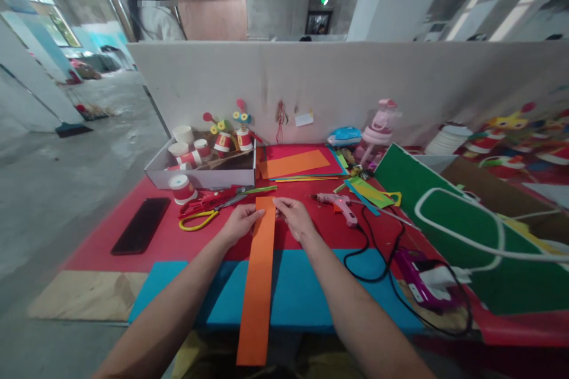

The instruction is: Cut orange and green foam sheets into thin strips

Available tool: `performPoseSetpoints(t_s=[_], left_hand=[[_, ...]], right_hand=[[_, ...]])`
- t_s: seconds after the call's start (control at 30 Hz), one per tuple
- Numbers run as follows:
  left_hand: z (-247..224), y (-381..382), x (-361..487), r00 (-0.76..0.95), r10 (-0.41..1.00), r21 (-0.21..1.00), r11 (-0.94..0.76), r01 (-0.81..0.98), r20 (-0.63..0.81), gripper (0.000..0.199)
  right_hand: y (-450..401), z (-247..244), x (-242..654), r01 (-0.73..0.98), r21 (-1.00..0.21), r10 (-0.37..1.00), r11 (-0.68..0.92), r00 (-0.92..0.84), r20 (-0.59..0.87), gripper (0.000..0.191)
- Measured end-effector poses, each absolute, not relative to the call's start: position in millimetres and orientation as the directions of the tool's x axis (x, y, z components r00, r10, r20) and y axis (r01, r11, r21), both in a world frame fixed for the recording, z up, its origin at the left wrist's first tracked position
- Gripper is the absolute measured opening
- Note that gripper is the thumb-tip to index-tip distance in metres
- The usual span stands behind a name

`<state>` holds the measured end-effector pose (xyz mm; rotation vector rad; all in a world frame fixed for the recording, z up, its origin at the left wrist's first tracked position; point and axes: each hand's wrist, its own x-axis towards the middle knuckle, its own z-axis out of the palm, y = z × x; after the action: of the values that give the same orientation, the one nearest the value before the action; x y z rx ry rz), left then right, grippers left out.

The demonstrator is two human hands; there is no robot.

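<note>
A long orange paper strip runs from the red table top down over the blue sheet and past the table's front edge. My left hand pinches its left edge close to the far end. At the far right corner of the strip, my right hand is closed on the paper with thumb and fingers. Just beyond my left hand lie yellow-handled scissors. To the right of my right hand rests a pink hot glue gun with a black cord.
A white box holds paper cups and cup figures; another paper cup stands before it. A black phone lies at left. Coloured paper sits at the back. A purple power strip and green board are at right.
</note>
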<state>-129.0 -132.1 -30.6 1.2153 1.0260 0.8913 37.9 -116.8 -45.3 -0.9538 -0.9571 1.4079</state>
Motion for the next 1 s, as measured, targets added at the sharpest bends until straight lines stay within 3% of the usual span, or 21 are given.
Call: performPoseSetpoints(t_s=[0.27, 0.5, 0.8, 1.0], left_hand=[[-26.8, -134.8, -128.4, 0.327, 0.943, 0.998, 0.052, 0.036, -0.061, 0.048], [-34.0, -130.3, -128.9, 0.299, 0.953, 0.999, 0.037, 0.04, -0.047, 0.047], [-28.9, -129.3, -133.1, 0.329, 0.944, 1.0, 0.015, 0.026, -0.023, 0.043], [-29.4, -132.1, -132.2, 0.365, 0.928, 0.997, 0.063, 0.053, -0.078, 0.043]], right_hand=[[-119.7, -47.2, 34.6, -0.307, -0.952, 1.0, 0.0, 0.017, -0.006, 0.037], [-128.6, -40.4, 31.2, -0.102, -0.984, 0.984, 0.144, 0.123, 0.131, 0.033], [-121.0, -43.0, 36.9, -0.364, -0.927, 0.996, -0.087, -0.062, -0.069, 0.041], [-121.8, -44.3, 32.2, -0.365, -0.931, 1.0, -0.004, 0.014, -0.01, 0.029]])
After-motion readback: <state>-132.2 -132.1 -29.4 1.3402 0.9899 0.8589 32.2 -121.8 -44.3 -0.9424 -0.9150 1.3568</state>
